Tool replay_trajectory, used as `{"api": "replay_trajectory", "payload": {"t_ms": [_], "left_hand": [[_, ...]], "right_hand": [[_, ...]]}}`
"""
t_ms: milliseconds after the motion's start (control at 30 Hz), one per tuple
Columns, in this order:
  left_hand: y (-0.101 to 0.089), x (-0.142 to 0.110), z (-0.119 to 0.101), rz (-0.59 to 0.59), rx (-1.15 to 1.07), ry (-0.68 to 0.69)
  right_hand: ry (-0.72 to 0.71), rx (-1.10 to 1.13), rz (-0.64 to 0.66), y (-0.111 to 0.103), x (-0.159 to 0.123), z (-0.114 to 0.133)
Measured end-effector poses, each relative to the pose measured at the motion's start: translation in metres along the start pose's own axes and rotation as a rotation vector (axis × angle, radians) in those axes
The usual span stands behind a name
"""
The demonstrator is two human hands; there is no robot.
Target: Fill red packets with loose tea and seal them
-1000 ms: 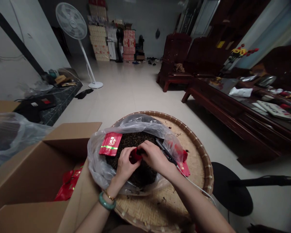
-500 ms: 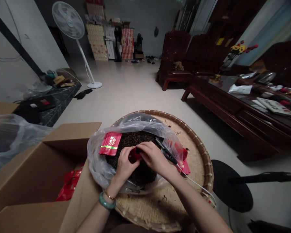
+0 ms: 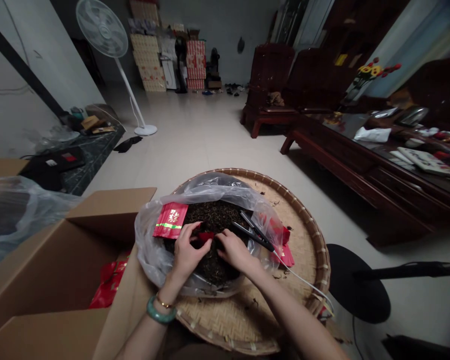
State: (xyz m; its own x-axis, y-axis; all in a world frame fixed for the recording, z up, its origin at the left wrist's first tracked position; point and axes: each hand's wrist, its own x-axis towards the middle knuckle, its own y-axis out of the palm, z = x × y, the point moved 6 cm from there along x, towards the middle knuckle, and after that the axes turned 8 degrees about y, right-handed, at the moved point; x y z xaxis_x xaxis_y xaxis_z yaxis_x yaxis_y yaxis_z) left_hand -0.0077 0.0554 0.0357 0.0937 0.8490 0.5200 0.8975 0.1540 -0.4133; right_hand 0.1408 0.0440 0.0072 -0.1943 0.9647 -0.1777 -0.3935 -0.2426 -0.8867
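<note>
My left hand [image 3: 189, 250] grips a small red packet [image 3: 206, 236] between thumb and fingers, above dark dried leaves that look like tea [image 3: 213, 212]. Just right of the packet, my right hand [image 3: 233, 249] has its fingers curled down at the leaves; its fingertips are hidden. The leaves fill a clear plastic bag [image 3: 148, 250] that lies open on a round woven bamboo tray [image 3: 303, 225]. A stack of flat red packets with gold print [image 3: 172, 220] rests on the leaves at the left. Beyond my right hand lies a black clamp-like tool with a white cord [image 3: 257, 234], its jaws apart.
An open cardboard box [image 3: 52, 265] with shiny red packets [image 3: 110, 280] inside stands at the left. More red packets [image 3: 285, 250] lie on the tray's right side. A black round stand base [image 3: 356, 285] is on the floor at right, and a dark wooden table [image 3: 345, 165] stands beyond.
My right hand has moved from the packet's mouth down and right to the leaves. My left hand and the packet have shifted slightly left. The tool's open jaws are now uncovered.
</note>
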Motion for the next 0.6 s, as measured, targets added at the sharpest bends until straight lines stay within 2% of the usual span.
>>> {"api": "replay_trajectory", "payload": {"t_ms": [133, 333, 467, 600], "left_hand": [[0.0, -0.002, 0.002, 0.004, -0.013, -0.007], [0.003, -0.003, -0.001, 0.028, -0.015, 0.003], [0.002, -0.003, -0.003, 0.041, -0.013, 0.02], [0.005, -0.004, -0.007, 0.062, 0.009, 0.044]], "right_hand": [[0.05, 0.0, 0.005, 0.008, 0.003, 0.0], [0.076, 0.166, -0.059, 0.005, 0.005, -0.008], [0.085, 0.299, -0.144, -0.016, 0.004, -0.023], [0.124, 0.749, -0.218, -0.048, -0.006, -0.038]]}}
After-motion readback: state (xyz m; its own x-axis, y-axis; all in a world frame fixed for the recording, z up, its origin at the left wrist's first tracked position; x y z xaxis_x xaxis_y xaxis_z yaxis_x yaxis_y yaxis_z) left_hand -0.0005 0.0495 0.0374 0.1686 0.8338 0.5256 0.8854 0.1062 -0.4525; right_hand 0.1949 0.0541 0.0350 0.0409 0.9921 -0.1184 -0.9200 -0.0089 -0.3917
